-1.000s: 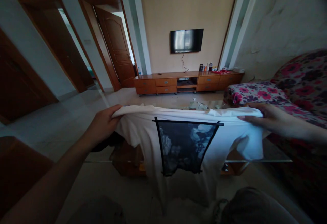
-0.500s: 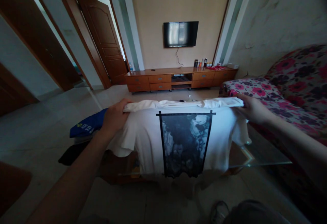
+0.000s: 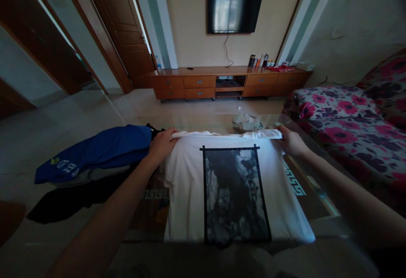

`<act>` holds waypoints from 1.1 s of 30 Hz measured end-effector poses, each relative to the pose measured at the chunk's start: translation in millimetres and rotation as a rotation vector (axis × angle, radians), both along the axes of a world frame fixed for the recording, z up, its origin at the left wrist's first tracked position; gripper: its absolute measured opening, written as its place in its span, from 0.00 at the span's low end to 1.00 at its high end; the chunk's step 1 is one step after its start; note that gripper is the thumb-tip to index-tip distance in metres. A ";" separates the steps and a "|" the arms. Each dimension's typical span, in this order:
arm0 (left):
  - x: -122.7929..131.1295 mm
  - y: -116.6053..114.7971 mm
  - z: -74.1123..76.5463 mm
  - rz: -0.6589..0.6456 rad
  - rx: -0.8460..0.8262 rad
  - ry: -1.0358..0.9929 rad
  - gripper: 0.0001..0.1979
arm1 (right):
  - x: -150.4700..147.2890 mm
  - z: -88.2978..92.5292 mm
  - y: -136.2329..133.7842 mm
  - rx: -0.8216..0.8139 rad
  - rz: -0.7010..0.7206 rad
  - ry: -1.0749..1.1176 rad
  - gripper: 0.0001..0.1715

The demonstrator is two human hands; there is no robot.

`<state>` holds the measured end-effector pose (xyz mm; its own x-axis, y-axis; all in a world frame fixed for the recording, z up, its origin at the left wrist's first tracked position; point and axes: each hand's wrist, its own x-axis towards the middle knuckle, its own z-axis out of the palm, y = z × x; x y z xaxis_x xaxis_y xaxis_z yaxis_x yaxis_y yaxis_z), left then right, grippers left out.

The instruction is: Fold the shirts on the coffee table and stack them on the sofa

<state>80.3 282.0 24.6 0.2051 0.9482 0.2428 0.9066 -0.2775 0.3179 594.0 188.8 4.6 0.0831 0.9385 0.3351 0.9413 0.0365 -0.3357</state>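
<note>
A white T-shirt with a dark framed print on its front is stretched between my hands over a glass-topped table. My left hand grips the shirt's folded top edge at the left. At the right end of that edge, my right hand is closed on the cloth. The lower part of the shirt spreads toward me over the table. Beside my left forearm lies a pile with a blue garment on top and a black garment beneath.
A crumpled pale item lies beyond the shirt. The flowered sofa stands on the right. Against the far wall is a low wooden cabinet with bottles on it, and a television hangs above.
Both hands have lowered the shirt toward the table, and its lower part now spreads out flatter. The view has tilted down, showing more of the clothes pile and the crumpled item behind.
</note>
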 end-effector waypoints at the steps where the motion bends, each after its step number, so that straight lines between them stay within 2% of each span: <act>1: 0.0 5.2 -3.5 -0.008 -0.036 0.008 0.14 | -0.2 -2.8 5.6 -0.019 0.011 0.004 0.14; 4: 0.3 13.1 -7.4 -0.048 -0.131 0.035 0.14 | -0.3 -4.8 14.6 -0.066 0.049 0.016 0.14; 8: 3.0 8.6 -5.4 -0.098 -0.210 0.021 0.13 | 1.3 -0.6 7.4 -0.113 0.066 0.034 0.14; 12: 3.2 -2.7 -9.2 -0.076 -0.261 -0.067 0.12 | 3.2 1.1 -8.7 -0.112 0.077 0.049 0.17; 21: -11.4 -43.2 -27.8 -0.026 -0.228 -0.153 0.10 | 0.5 -7.8 -41.7 -0.046 0.120 0.120 0.16; 29: -22.5 -72.6 -11.6 -0.076 -0.175 -0.276 0.10 | -11.6 -1.5 -63.2 0.016 0.233 0.154 0.13; 33: -24.7 -68.5 -5.0 -0.061 -0.140 -0.345 0.10 | -12.6 9.5 -65.3 0.086 0.162 0.076 0.13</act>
